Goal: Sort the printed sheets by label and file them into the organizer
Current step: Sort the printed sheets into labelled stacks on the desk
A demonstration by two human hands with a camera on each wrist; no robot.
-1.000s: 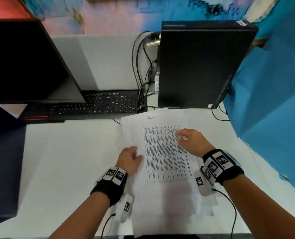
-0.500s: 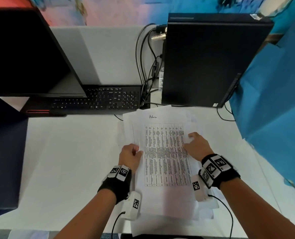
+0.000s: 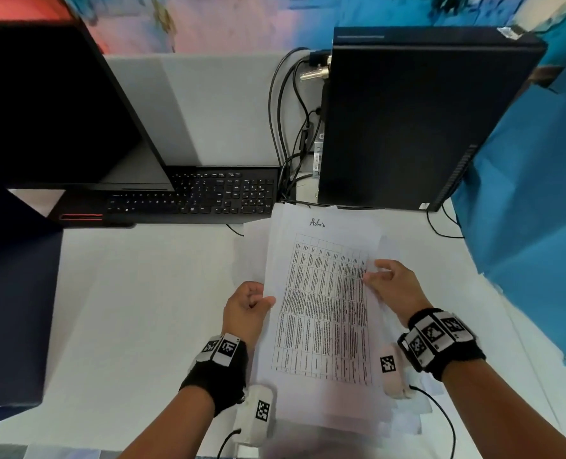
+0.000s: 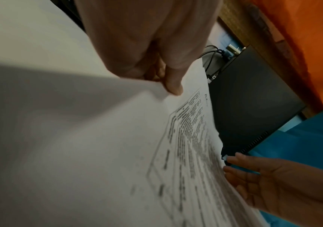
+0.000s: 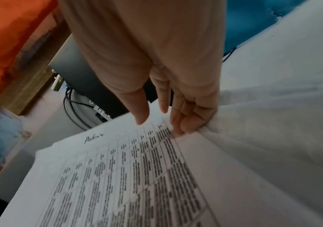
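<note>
Both hands lift the stack of printed sheets (image 3: pixel 321 306) just in front of the computer tower (image 3: pixel 417 120). The left hand (image 3: pixel 245 309) pinches its near edge between thumb and fingers; the right hand (image 3: pixel 394 286) pinches the far edge. Sorting looks barely begun, and no organizer is in view.

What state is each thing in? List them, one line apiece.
Top sheet: printed table, handwritten label at the top, held at both side edges, lifted off the pile.
Paper pile: lying loosely fanned on the desk.
Left hand: pinches the sheet's left edge.
Right hand: grips the sheet's right edge.
Monitor: screen dark.
Computer tower: upright, cables plugged in.
Keyboard: untouched.
</note>
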